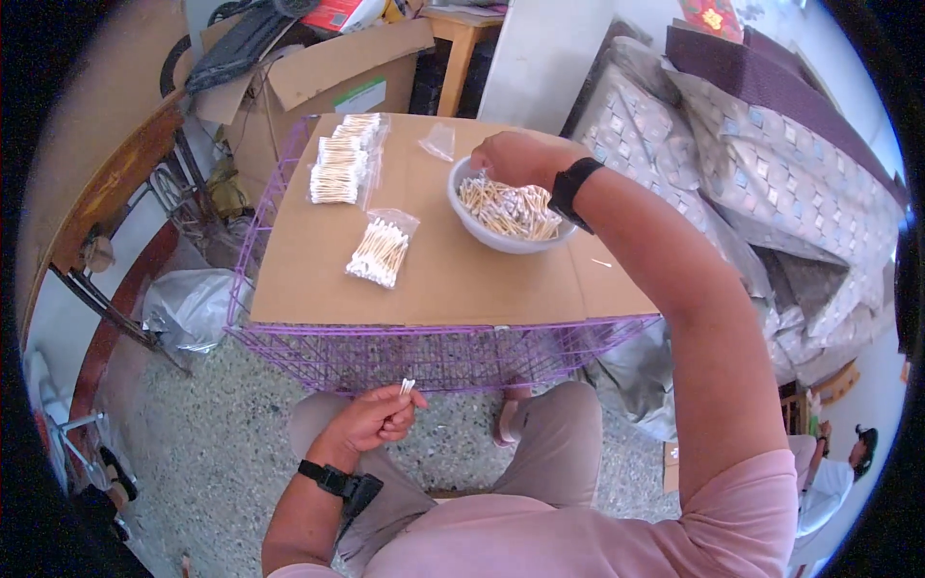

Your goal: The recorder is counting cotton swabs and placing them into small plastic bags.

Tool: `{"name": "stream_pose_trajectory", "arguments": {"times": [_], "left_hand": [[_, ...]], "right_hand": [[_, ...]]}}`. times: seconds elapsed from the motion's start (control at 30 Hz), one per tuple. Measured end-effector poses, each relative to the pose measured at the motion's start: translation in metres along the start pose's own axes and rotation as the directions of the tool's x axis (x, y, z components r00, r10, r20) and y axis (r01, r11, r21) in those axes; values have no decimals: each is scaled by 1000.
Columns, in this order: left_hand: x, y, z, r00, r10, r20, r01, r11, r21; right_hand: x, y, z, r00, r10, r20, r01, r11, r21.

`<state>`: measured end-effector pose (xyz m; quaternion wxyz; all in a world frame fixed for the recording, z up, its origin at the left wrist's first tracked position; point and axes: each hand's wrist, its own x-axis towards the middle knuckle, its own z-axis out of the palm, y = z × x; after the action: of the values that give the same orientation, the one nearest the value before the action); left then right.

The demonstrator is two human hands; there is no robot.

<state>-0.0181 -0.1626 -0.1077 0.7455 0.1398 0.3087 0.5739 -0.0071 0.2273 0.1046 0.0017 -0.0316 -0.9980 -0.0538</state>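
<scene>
Closer in, the left hand (378, 420) pinches a few cotton swabs (407, 386) upright between thumb and fingers. Beyond, the right hand (515, 159) curls over a pale bowl (479, 231) of loose swabs (511, 209) on cardboard (462, 294); I cannot tell whether its fingers hold anything.

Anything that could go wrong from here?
The left hand holds a few white-tipped cotton swabs out past the flat brown cardboard sheet; a loosened grip might drop them.
The right hand reaches over the rim of the round whitish plastic bowl; a bump could spill the swabs inside.
A single loose swab lies on the cardboard, right of the bowl; it might get overlooked.
</scene>
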Motion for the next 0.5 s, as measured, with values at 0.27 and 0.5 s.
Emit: {"name": "stream_pose_trajectory", "arguments": {"times": [0.27, 0.5], "left_hand": [[1, -5, -6, 998, 32, 53, -31, 999, -11], [11, -1, 0, 998, 33, 48, -34, 999, 11]], "right_hand": [[-2, 4, -7, 1000, 17, 3, -17, 992, 126], [-44, 16, -41, 980, 199, 0, -175, 865, 470]]}}
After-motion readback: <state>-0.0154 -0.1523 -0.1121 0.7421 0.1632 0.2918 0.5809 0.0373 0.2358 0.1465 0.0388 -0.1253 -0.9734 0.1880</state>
